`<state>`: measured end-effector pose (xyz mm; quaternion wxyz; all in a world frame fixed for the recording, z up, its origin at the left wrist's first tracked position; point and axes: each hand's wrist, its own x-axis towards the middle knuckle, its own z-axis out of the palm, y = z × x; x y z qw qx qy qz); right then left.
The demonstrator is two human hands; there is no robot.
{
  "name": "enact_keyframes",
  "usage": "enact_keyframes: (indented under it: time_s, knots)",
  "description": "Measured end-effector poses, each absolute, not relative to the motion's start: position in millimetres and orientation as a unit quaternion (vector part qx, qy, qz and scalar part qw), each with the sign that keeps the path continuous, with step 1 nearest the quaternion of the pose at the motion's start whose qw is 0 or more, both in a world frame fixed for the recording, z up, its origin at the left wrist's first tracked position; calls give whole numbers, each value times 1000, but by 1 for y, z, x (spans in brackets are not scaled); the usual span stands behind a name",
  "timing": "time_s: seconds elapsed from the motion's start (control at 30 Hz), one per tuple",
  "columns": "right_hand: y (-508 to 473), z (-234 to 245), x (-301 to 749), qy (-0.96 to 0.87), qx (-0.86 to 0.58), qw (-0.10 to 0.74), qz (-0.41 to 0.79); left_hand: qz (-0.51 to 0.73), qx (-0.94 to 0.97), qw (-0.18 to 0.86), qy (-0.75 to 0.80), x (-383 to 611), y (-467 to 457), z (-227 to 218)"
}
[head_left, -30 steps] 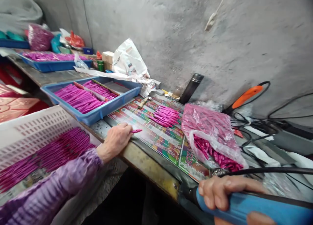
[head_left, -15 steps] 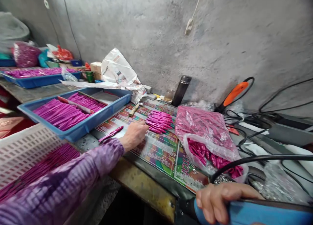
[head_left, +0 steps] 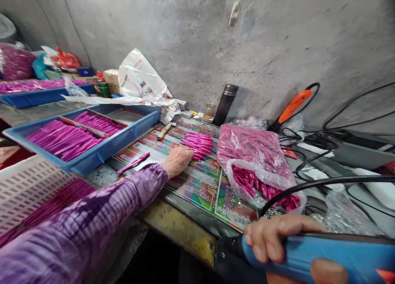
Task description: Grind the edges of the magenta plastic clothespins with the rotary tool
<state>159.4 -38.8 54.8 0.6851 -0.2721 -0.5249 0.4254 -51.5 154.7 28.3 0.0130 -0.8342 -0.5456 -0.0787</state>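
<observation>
My left hand (head_left: 178, 160), in a purple tie-dye sleeve, is at the near left edge of a pile of slender pink pointed pieces (head_left: 199, 143). Its fingers are curled in and mostly hidden behind the back of the hand, so what they pinch does not show. My right hand (head_left: 277, 234) grips a thick blue corded hand tool (head_left: 305, 255) at the lower right. A printed sheet (head_left: 197, 197) with small clear beads on it lies under the pile. Apart from the pile, to its left, rests a single pink piece (head_left: 133, 162).
A blue tray (head_left: 101, 156) of pink pieces and a white basket (head_left: 37, 185) stand on the left. A small hammer (head_left: 164, 131) and a black flask (head_left: 226, 105) sit behind. On the right are a plastic bag (head_left: 256, 152) of pink pieces, an orange-handled tool (head_left: 294, 105) and tangled cables.
My left hand has shifted slightly right and closer against the pile. My right hand still holds the blue tool. The camera view has turned a little to the right and down.
</observation>
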Motion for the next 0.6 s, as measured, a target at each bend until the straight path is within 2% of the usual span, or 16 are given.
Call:
enact_keyframes:
  time_s: [0.27,0.6]
  knots:
    - [-34,65,149,-477,-362,717,357,-89,-841,0,-533,-53,157,27]
    - [-7,54,139,-446,-367,766,284,-183,-854,-58,-484,-66,113,31]
